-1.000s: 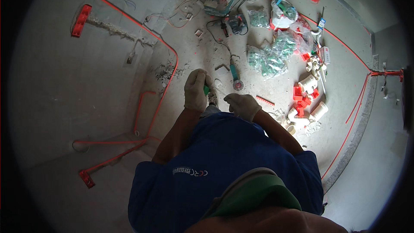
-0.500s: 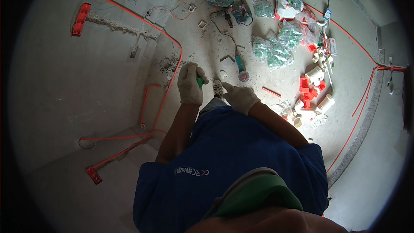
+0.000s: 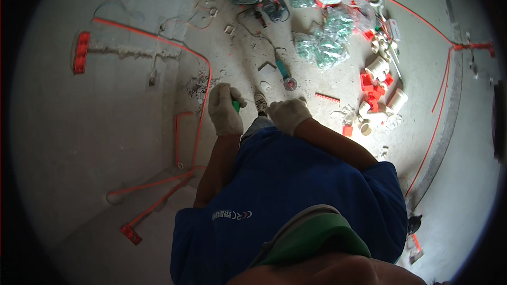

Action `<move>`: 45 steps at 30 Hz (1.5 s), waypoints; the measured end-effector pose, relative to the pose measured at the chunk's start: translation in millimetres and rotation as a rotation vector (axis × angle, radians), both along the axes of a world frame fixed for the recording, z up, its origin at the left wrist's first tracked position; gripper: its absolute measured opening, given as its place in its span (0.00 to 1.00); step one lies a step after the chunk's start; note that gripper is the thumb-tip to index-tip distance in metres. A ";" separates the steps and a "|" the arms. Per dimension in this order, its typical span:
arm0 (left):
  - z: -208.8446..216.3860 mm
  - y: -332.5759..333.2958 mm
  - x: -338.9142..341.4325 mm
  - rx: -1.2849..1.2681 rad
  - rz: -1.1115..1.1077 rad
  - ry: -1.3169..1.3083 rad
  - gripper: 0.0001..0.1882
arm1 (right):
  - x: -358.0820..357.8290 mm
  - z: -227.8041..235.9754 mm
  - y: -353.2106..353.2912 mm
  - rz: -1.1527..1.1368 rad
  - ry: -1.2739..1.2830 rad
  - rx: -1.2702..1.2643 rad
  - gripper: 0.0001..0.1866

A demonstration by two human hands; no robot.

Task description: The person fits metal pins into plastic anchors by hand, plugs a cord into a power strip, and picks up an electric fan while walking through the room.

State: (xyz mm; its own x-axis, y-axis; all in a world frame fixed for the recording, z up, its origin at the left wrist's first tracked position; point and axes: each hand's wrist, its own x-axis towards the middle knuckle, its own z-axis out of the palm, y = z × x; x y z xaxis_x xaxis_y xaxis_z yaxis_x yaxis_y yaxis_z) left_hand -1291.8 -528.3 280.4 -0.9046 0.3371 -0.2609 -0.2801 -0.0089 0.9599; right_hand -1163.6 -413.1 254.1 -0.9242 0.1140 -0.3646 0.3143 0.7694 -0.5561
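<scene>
My left hand (image 3: 225, 112), in a whitish work glove, is closed around a small green object (image 3: 235, 106). Only one edge of that object shows past the fingers, so its kind is hidden. To its right, my right hand (image 3: 290, 116), gloved the same way, is curled into a fist in front of my body. Whatever it may hold is out of sight. The hands are apart, with a shoe (image 3: 260, 104) visible between them. Beyond the right hand, an angle grinder (image 3: 286, 76) with a teal body lies on the floor.
Red conduit (image 3: 210, 79) runs along the left wall and floor. White pipe fittings (image 3: 377, 67) and red junction boxes (image 3: 374, 96) lie to the right. Plastic bags of green parts (image 3: 323, 47), a rotary drill (image 3: 274, 9) and cables are farther off. Rubble (image 3: 199, 85) sits near the left wall.
The view has shifted, so the floor items appear farther left and higher. My right hand's fingers, partly extended before, are now curled in. My left hand keeps its hold on the green object.
</scene>
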 end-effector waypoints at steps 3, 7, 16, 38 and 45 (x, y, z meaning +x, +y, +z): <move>-3.7 0.6 0.2 0.006 -0.037 -0.013 0.06 | 1.2 0.2 1.6 0.059 -0.073 -0.001 0.14; -6.4 0.6 0.9 -0.037 -0.068 0.032 0.07 | 5.0 3.3 5.6 -0.020 0.006 0.011 0.13; -1.0 -0.2 -7.4 0.021 -0.044 -0.084 0.06 | 13.4 1.4 16.8 0.172 0.065 -0.217 0.11; 13.6 28.5 33.9 -0.090 -0.396 0.032 0.10 | 45.7 -16.2 35.0 -0.495 0.478 -0.466 0.14; -8.3 18.9 22.7 -0.063 -0.517 -0.561 0.13 | 78.8 -20.7 50.8 -0.750 0.377 -0.639 0.13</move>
